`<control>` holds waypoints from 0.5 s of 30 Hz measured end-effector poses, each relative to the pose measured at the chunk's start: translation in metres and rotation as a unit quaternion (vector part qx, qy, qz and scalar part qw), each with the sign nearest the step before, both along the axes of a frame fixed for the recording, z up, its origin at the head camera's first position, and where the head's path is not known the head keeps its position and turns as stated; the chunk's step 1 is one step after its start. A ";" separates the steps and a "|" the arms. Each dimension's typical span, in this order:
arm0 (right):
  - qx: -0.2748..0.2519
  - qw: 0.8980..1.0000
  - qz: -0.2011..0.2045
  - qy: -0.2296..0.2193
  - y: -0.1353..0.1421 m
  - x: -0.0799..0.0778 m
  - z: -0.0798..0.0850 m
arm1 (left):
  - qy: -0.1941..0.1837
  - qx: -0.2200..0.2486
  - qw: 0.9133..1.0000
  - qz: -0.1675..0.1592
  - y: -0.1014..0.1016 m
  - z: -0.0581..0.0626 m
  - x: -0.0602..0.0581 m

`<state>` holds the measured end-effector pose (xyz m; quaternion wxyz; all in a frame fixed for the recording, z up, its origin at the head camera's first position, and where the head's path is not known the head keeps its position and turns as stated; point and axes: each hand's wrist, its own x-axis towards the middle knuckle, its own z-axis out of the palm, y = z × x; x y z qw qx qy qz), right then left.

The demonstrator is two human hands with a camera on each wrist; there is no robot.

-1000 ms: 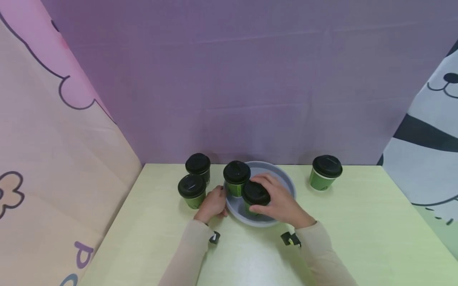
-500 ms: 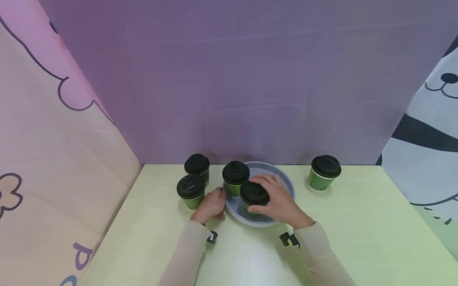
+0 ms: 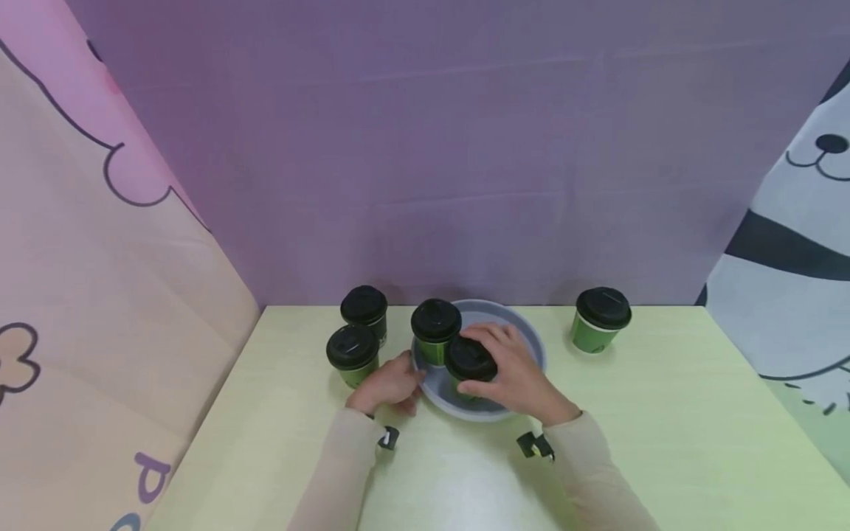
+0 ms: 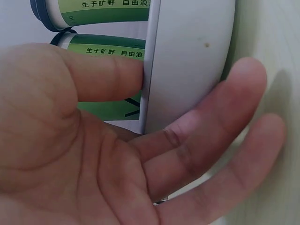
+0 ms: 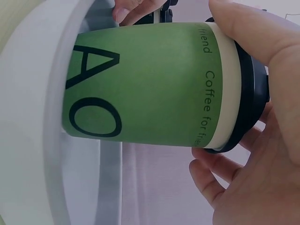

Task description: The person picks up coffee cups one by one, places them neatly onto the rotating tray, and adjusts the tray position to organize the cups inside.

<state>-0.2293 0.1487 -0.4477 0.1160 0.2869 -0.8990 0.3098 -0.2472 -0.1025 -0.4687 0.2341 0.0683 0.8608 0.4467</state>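
Observation:
A round grey tray (image 3: 499,316) bears two green paper coffee cups with black lids. My right hand (image 3: 516,375) grips the nearer cup (image 3: 470,359) round its lid; this cup (image 5: 154,86) stands upright in the tray in the right wrist view, its lettering showing. Just behind it to the left is the other cup (image 3: 434,332). At the tray's left rim, my left hand (image 3: 390,385) holds the edge. In the left wrist view its thumb (image 4: 105,77) lies over the rim, with the fingers (image 4: 201,145) along the outer wall (image 4: 187,56).
Two more lidded cups stand left of the tray: a dark one (image 3: 364,308) at the back and a green one (image 3: 353,358) close to my left hand. Another green cup (image 3: 598,321) is at the back right. A purple cloth (image 3: 425,147) hangs behind the table (image 3: 664,428).
My left hand has shifted slightly, and its thumb now reaches over the tray rim. The right hand keeps its hold on the cup, and the cups stay in place.

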 end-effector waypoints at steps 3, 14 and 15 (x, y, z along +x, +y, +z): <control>0.003 1.000 0.001 0.007 -0.002 0.001 0.001 | -0.004 0.011 1.000 0.004 -0.001 0.000 0.001; -0.050 0.999 0.009 0.002 0.012 -0.002 0.006 | -0.009 0.031 0.999 0.012 -0.002 -0.005 0.000; -0.058 0.998 0.003 0.003 0.014 -0.003 0.008 | -0.009 0.030 0.999 0.012 -0.002 -0.005 0.000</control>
